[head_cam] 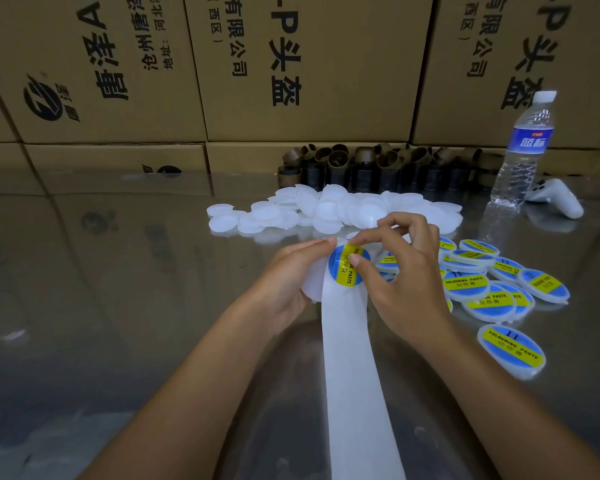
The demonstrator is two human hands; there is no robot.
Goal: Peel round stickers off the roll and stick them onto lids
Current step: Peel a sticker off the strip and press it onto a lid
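Looking down at the shiny counter (118, 271), there's a fair bit of clutter round the work. At the far side sits a heap of plain white lids (326, 209), and behind them a row of brown cardboard cores (378, 164) against stacked cardboard boxes (291, 64). Off to the right is a water bottle (523, 150), standing upright, with a white controller (558, 199) lying just beside it. The labelled lids (499, 296) are spread out on the right, some overlapping, and the nearest ones are partly hidden behind the right hand (406, 282).

The round sticker (342, 271) is dead centre between both hands, on top of the white backing strip (354, 375). The right grip is narrow, with the thumb flat on the sticker face and the index finger curled onto its far edge. The left hand (291, 275) has its grip wrapped round what looks like a white lid (310, 287) under the strip, though the strip covers most of it.

The sticker's yellow band runs roughly far-to-near, tilted a little, so the "SOLDERING PASTE" text reads down toward the person. The strip's long axis goes the same way and runs off the bottom edge between the forearms.
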